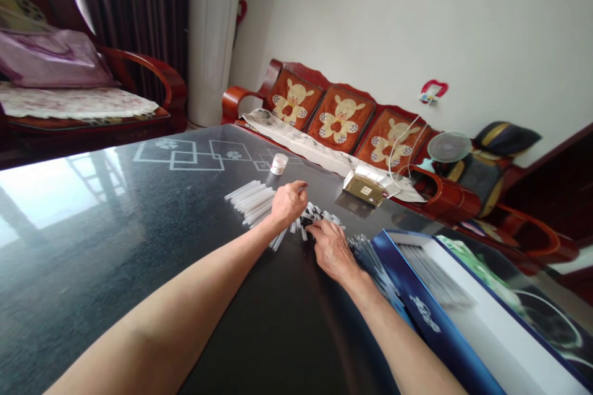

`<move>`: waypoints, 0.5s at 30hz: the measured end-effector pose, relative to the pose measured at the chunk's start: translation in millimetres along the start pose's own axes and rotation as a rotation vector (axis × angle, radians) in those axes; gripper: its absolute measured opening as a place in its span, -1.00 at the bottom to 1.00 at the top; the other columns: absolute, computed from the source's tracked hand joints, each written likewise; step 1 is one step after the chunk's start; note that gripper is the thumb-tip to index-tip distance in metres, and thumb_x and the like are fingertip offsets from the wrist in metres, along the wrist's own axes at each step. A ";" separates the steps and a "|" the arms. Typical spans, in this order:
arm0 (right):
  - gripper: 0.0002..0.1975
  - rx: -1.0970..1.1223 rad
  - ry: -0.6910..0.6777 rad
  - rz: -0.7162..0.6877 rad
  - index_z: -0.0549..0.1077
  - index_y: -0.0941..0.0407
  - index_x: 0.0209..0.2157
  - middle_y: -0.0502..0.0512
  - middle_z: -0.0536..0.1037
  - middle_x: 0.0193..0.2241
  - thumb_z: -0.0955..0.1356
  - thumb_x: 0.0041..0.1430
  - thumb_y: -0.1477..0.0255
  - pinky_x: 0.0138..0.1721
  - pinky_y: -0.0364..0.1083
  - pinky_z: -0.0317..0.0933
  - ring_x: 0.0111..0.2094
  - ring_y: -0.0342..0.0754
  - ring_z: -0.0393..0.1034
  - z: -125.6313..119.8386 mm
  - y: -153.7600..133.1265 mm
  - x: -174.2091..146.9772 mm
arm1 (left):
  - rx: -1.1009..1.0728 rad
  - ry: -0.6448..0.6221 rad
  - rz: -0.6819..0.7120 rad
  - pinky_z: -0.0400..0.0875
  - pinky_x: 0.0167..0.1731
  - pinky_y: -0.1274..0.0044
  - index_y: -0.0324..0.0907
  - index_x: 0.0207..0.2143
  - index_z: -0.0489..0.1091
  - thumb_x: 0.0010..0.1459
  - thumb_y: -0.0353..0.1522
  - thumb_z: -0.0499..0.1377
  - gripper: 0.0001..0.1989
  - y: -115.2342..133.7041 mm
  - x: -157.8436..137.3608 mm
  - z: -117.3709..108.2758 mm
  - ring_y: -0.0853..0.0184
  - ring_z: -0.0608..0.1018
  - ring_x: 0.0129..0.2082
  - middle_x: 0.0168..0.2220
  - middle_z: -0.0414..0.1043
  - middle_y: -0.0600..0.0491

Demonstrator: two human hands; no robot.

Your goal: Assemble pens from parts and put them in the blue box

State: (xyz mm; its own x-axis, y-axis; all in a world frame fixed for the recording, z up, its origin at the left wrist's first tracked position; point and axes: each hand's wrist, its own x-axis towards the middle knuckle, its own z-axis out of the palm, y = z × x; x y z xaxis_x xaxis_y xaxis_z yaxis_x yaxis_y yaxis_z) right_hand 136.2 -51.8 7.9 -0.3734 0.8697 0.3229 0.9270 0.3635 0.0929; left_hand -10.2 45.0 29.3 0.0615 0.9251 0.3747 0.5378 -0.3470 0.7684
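Observation:
My left hand is closed, with thumb and forefinger together above the dark table. Anything inside its grip is hidden. Beside it, on the left, lies a row of whitish translucent tubes. My right hand reaches into a loose pile of small white and black pieces, its fingertips pinched together at the near edge. What those fingertips hold is too small to make out. To the right of this hand, a bundle of thin clear and bluish sticks lies against a blue box.
The open blue box holds more thin grey sticks at the right. A small white tub stands beyond the tubes. A gold tissue box sits near the table's far edge, before a cushioned wooden sofa.

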 end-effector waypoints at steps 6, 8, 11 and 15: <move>-0.59 0.048 0.062 -0.012 0.49 0.11 -0.10 0.17 0.48 -0.07 0.19 0.09 0.68 0.03 0.04 0.08 -0.02 0.05 0.28 -5.1 0.4 -35.2 | 0.020 -0.050 0.056 0.39 -0.03 0.52 -0.09 -0.06 0.49 0.20 -0.39 0.00 -0.66 3.8 -7.6 2.9 0.28 0.57 -0.14 -0.18 0.58 0.02; -0.61 0.073 0.083 -0.001 0.50 0.10 -0.14 0.15 0.50 -0.10 0.18 0.10 0.67 0.02 0.05 0.08 -0.04 0.04 0.31 -5.3 3.4 -42.3 | 0.031 -0.048 0.057 0.39 -0.03 0.51 -0.09 -0.06 0.49 0.20 -0.39 0.00 -0.66 3.8 -7.8 3.6 0.27 0.57 -0.12 -0.17 0.58 0.02; -0.68 0.112 0.119 0.016 0.51 0.09 -0.18 0.13 0.53 -0.14 0.20 0.17 0.62 0.00 0.03 0.10 -0.08 0.02 0.34 -4.0 8.3 -47.4 | 0.049 -0.039 0.061 0.38 -0.01 0.49 -0.09 -0.05 0.49 0.20 -0.38 0.01 -0.66 2.9 -7.3 5.1 0.24 0.56 -0.10 -0.16 0.57 0.01; -0.79 0.097 0.117 0.079 0.53 0.05 -0.26 0.10 0.56 -0.21 0.26 0.21 0.51 -0.09 0.01 0.15 -0.16 0.03 0.38 -0.6 9.7 -44.0 | 0.044 -0.062 0.115 0.38 -0.02 0.49 -0.10 -0.05 0.49 0.20 -0.38 0.01 -0.66 2.2 -9.5 8.1 0.24 0.56 -0.10 -0.16 0.57 0.01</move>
State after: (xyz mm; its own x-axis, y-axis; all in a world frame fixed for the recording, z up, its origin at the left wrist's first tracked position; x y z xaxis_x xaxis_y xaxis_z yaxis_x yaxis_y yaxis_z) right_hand 161.6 -86.8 -4.8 -0.2871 0.8544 0.4332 0.9433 0.3308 -0.0272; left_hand -2.7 36.7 23.3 0.1763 0.8879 0.4249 0.5604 -0.4454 0.6983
